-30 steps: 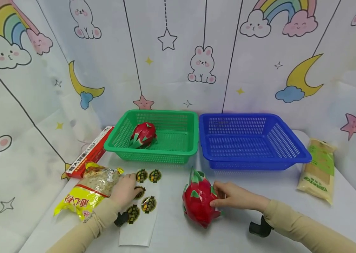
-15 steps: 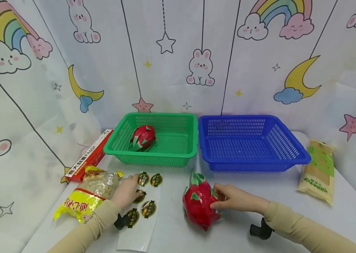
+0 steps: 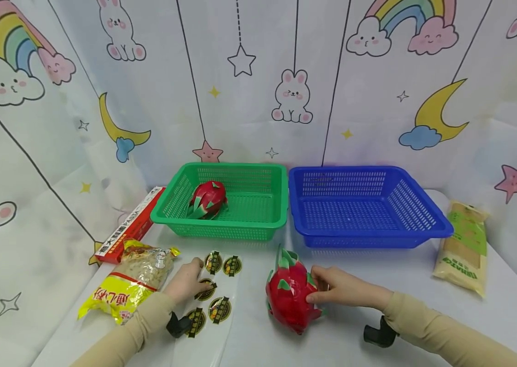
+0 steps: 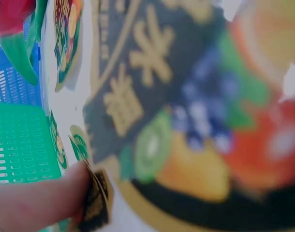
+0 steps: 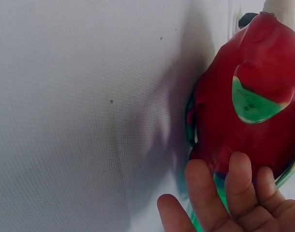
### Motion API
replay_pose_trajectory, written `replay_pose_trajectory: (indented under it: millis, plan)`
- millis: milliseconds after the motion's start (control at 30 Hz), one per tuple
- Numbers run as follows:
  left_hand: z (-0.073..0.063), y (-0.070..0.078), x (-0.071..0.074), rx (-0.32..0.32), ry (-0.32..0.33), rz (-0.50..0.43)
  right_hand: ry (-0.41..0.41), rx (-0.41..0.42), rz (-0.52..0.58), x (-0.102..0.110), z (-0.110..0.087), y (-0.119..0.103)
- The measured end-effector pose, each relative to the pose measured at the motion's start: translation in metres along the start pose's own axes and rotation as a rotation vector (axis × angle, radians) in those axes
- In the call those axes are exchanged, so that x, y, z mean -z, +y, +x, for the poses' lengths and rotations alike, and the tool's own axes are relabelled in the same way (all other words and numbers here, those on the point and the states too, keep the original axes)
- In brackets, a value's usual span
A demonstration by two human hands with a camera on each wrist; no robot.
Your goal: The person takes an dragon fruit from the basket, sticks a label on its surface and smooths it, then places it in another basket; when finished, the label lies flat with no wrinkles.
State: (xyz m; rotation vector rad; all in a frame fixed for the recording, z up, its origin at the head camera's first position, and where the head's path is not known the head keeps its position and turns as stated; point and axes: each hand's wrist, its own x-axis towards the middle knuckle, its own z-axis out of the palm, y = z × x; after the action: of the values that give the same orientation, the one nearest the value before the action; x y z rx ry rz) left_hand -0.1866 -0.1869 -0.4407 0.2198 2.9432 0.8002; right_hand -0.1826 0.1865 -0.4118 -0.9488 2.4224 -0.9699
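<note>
In the head view, my left hand [image 3: 188,282] is at the left edge of a sheet of round fruit stickers [image 3: 233,306], thumb on one sticker. The left wrist view shows one digit pressed at a bent sticker [image 4: 96,200], while another sticker [image 4: 186,116] fills the frame, blurred. My right hand [image 3: 341,287] holds the right side of a red dragon fruit [image 3: 290,295] with green scales, lying on the table. In the right wrist view, several fingertips [image 5: 240,166] meet its skin. A second dragon fruit [image 3: 209,199] lies in the green basket [image 3: 226,230].
A blue basket [image 3: 368,240] stands beside the green one at the back. Left of the sticker sheet lie a yellow pasta bag [image 3: 132,280] and a red pasta box [image 3: 132,224]. A beige-and-green packet [image 3: 462,250] lies at the right. A printed curtain [image 3: 258,102] hangs behind.
The sticker sheet has shifted rightward and slightly toward me, and my left hand has moved a little with it. My right hand and the dragon fruit have stayed in place.
</note>
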Motion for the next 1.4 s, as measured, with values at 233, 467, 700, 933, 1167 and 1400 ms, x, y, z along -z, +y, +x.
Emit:
replay_pose_trajectory:
  millis: [233,467,700,933,1167,1400]
  plan:
    - [-0.007,0.001,-0.001,0.007,-0.008,-0.021,0.002,0.006,-0.011,0.0,0.0,-0.001]
    - [-0.022,0.009,-0.001,-0.041,-0.047,0.003,0.007,-0.013,-0.034,0.001,0.0,-0.002]
    - [-0.037,0.014,0.002,-0.096,-0.11,-0.061,0.032,-0.037,-0.112,0.002,-0.002,-0.004]
    - [-0.044,0.027,0.018,-0.093,-0.053,-0.161,0.086,0.004,-0.223,0.012,-0.004,-0.016]
    - [-0.048,0.044,0.027,-0.117,0.031,-0.348,0.191,0.036,-0.271,0.025,-0.001,-0.032]
    - [-0.05,0.057,0.027,-0.101,0.06,-0.489,0.225,0.056,-0.248,0.026,0.005,-0.051]
